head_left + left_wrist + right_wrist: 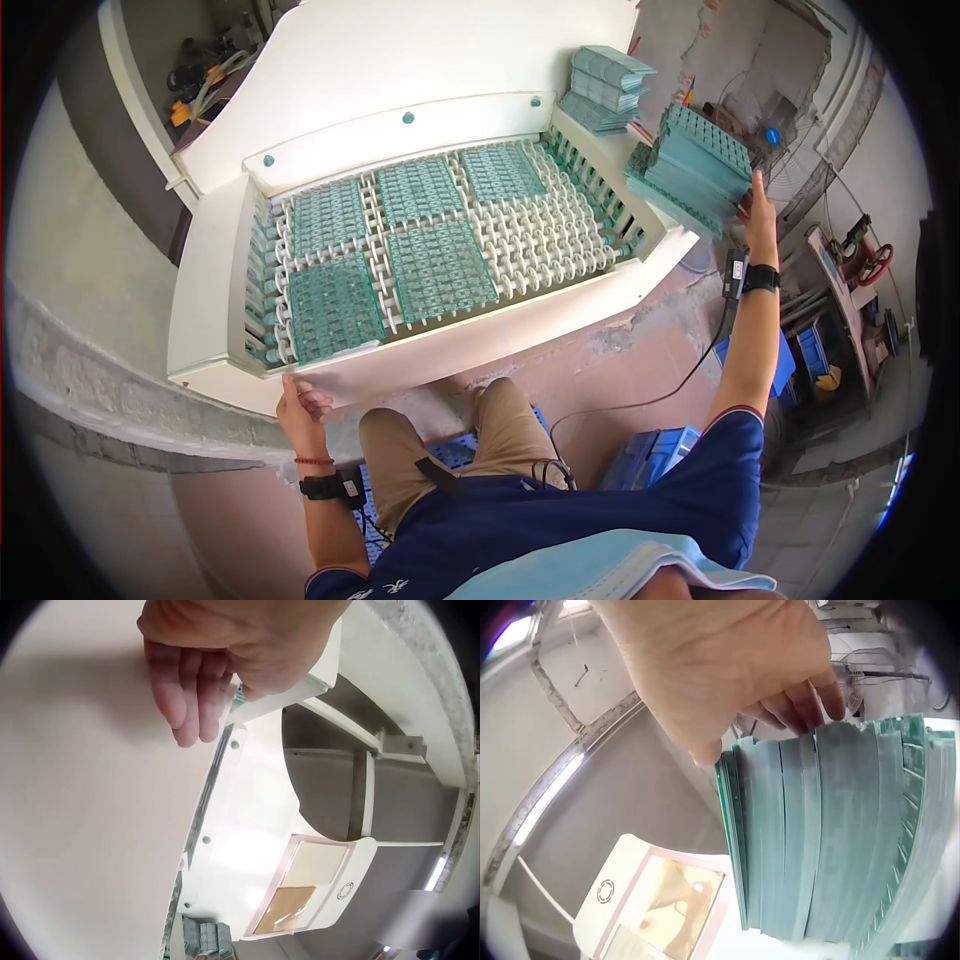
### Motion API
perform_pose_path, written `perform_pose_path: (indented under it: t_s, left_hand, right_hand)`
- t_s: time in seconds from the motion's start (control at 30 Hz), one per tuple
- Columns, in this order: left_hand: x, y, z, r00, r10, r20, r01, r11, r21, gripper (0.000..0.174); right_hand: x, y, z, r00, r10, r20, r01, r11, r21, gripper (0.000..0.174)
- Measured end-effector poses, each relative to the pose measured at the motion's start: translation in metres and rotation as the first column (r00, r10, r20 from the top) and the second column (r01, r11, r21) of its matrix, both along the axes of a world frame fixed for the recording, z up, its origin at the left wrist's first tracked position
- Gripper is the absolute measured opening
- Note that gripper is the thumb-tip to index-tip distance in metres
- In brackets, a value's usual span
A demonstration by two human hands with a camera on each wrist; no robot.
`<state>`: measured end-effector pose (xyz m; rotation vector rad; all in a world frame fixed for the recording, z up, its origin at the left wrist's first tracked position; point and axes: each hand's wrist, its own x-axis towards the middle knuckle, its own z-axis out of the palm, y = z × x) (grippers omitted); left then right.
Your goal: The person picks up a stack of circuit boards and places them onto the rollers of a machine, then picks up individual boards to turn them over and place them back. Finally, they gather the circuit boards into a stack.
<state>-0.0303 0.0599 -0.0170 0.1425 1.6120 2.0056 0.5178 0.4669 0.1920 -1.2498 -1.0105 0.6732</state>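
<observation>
Green circuit panels [335, 305] lie flat on the white rollers of a machine [450, 345], two in the front row and three behind. At its front left edge is my left hand [305, 405], fingers loosely bent; the left wrist view shows the hand [232, 652] beside the white front wall with nothing held. At the machine's right end stands a tall stack of green panels [700, 165]. My right hand [760, 215] touches the stack's near edge. In the right wrist view, the hand's [727, 675] thumb is by the outermost panel and its fingers rest along the stack's [847, 825] edge.
A smaller panel stack [605, 90] stands behind the tall one. The machine's raised white cover [400, 60] rises at the back. Blue crates [650, 455] are on the floor to the right, and a black cable [640, 402] runs from my right wrist.
</observation>
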Motion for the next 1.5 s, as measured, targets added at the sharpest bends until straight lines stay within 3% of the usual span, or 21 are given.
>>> perform_pose_path:
  t_s: [0.03,0.1,0.33,0.43,0.5,0.57,0.63,0.7,0.77,0.8,0.87,0.9,0.97,1.0,1.07,1.2,1.3,1.4,1.5]
  left_hand:
    - [0.0,-0.004,-0.002,1.0,0.005,0.0,-0.005,1.0,0.002,0.044]
    - [0.003,-0.011,-0.004,0.998,0.054,0.03,-0.054,0.999,-0.008,0.042]
    - [0.005,-0.025,-0.014,0.997,0.058,0.044,-0.058,0.998,-0.011,0.038]
    - [0.012,-0.017,-0.016,0.999,0.024,0.049,-0.024,1.0,-0.007,0.036]
    - [0.023,-0.01,-0.016,0.998,-0.051,0.024,0.052,0.998,-0.04,0.036]
    - [0.037,-0.004,-0.01,0.996,-0.095,0.004,0.095,0.994,-0.048,0.034]
    - [0.053,0.001,-0.002,0.962,-0.265,-0.069,0.265,0.964,-0.013,0.032]
    - [0.064,0.006,0.006,0.946,-0.307,-0.103,0.305,0.952,-0.03,0.031]
    - [0.074,0.013,0.02,0.847,-0.506,-0.162,0.505,0.862,-0.056,0.031]
    - [0.078,0.018,0.03,0.847,-0.504,-0.168,0.502,0.863,-0.058,0.031]
    - [0.088,0.032,0.053,0.725,-0.658,-0.204,0.656,0.749,-0.086,0.03]
    - [0.093,0.042,0.067,0.721,-0.661,-0.211,0.658,0.747,-0.091,0.03]
    - [0.104,0.065,0.096,0.588,-0.789,-0.18,0.797,0.603,-0.036,0.029]
    - [0.112,0.078,0.109,0.584,-0.789,-0.191,0.798,0.601,-0.04,0.029]
    - [0.128,0.109,0.133,0.462,-0.873,-0.155,0.887,0.457,0.067,0.034]
    - [0.165,0.179,0.165,0.265,-0.962,-0.06,0.951,0.25,0.182,0.042]
    - [0.195,0.228,0.177,0.191,-0.981,0.03,0.957,0.193,0.216,0.046]
    - [0.223,0.269,0.182,0.126,-0.991,0.045,0.961,0.133,0.241,0.055]
    - [0.253,0.303,0.188,0.137,-0.989,0.047,0.954,0.145,0.264,0.064]
  right_hand:
    - [0.002,0.002,-0.002,1.0,0.005,0.0,-0.005,1.0,0.002,0.054]
    - [0.004,0.003,-0.003,0.983,0.02,0.181,-0.016,1.0,-0.024,0.055]
    - [-0.022,-0.019,-0.009,0.941,-0.073,0.331,0.075,0.997,0.008,0.065]
    - [-0.032,-0.022,-0.019,0.851,-0.125,0.51,0.027,0.98,0.195,0.065]
    - [-0.036,-0.028,-0.021,0.817,-0.134,0.56,0.031,0.982,0.189,0.063]
    - [-0.036,-0.032,-0.012,0.719,-0.053,0.693,0.028,0.999,0.047,0.063]
    - [-0.032,-0.035,-0.006,0.727,-0.073,0.682,0.026,0.997,0.079,0.062]
    - [-0.015,-0.024,-0.004,0.79,-0.159,0.592,0.071,0.983,0.169,0.06]
    - [0.011,0.002,0.0,0.798,-0.165,0.579,0.089,0.983,0.158,0.058]
    - [0.022,0.014,0.004,0.817,-0.148,0.558,0.069,0.985,0.159,0.058]
    - [0.035,0.033,0.012,0.847,-0.106,0.521,0.043,0.99,0.132,0.056]
    - [0.043,0.048,0.013,0.851,-0.11,0.513,0.047,0.99,0.133,0.056]
    - [0.057,0.072,0.013,0.835,-0.058,0.547,0.013,0.996,0.086,0.056]
    - [0.056,0.074,0.014,0.84,-0.064,0.538,0.017,0.996,0.093,0.056]
    - [0.042,0.072,0.019,0.926,0.132,0.353,-0.106,0.99,-0.093,0.057]
    - [0.036,0.075,0.023,0.925,0.249,0.288,-0.211,0.965,-0.158,0.064]
    - [0.038,0.073,0.026,0.906,0.33,0.265,-0.284,0.938,-0.198,0.065]
    - [0.038,0.071,0.027,0.903,0.311,0.296,-0.25,0.942,-0.225,0.067]
    - [0.036,0.063,0.026,0.904,0.297,0.309,-0.234,0.946,-0.224,0.069]
